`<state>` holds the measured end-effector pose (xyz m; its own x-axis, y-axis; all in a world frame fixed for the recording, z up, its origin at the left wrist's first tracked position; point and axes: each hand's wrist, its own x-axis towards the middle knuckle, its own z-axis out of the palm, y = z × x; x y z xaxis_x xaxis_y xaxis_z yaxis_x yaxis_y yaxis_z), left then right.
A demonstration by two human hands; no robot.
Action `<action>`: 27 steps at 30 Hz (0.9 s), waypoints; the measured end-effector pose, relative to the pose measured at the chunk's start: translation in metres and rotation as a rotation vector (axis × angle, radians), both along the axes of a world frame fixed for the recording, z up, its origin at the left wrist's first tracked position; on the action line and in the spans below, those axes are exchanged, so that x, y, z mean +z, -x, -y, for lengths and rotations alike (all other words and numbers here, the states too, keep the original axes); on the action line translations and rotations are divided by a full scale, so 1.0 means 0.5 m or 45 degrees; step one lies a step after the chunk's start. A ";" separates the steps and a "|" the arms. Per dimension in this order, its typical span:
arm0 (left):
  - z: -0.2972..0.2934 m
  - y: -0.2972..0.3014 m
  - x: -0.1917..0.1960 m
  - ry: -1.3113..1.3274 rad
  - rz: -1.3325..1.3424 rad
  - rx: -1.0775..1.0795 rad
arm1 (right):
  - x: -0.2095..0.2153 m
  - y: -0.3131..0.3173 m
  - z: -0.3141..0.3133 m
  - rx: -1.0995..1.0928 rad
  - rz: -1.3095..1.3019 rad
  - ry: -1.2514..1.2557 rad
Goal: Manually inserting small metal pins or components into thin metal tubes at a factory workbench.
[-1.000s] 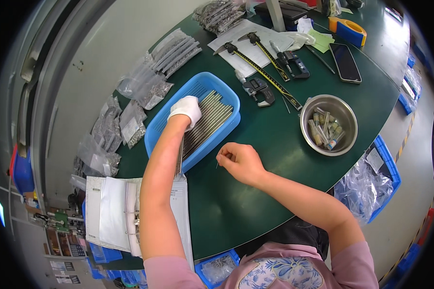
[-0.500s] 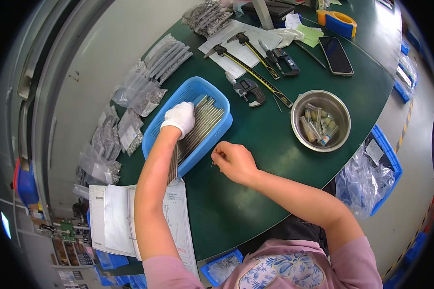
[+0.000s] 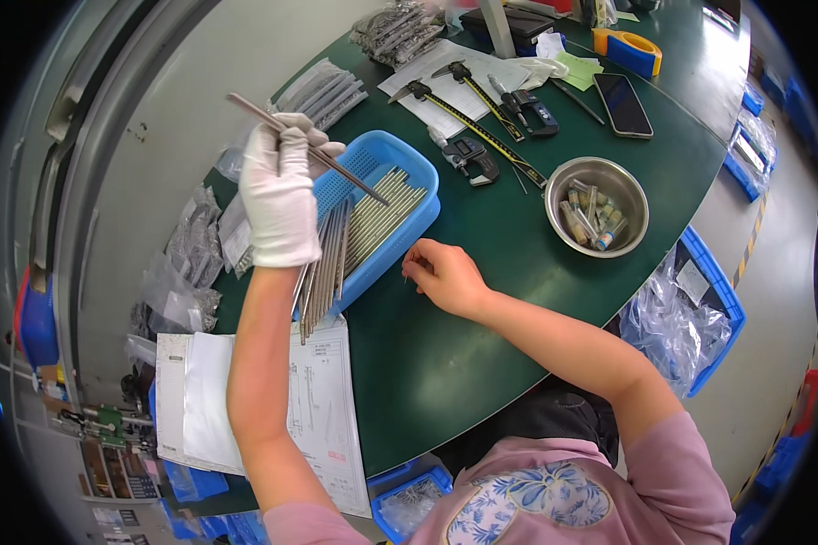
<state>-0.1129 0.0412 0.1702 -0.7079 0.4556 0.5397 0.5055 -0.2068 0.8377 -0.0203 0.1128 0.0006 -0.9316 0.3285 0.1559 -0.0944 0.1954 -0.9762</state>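
Gripping a grey metal rod, the white-gloved left hand flanks a blue plastic basket. Opposite, the bare right hand pinches something thin.

Light: bright, fairly even | Glare: pale sheen at the far right end of the green tabletop; glints on steel bowl and metal rods | Shadows: soft, weak | Focus: workspace mostly clear, finest details soft; lower-left background hazy | Distortion: fisheye bows the grey frame at left; corners black
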 end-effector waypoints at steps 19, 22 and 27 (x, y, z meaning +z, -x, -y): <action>0.178 -0.216 -0.274 0.241 1.400 -0.056 | 0.058 -0.304 -0.016 0.283 -0.165 -0.277; 0.174 -0.227 -0.269 0.232 1.372 -0.016 | 0.046 -0.335 0.003 0.279 -0.121 -0.295; 0.175 -0.231 -0.267 0.182 1.337 0.023 | 0.024 -0.350 0.017 0.256 -0.306 -0.545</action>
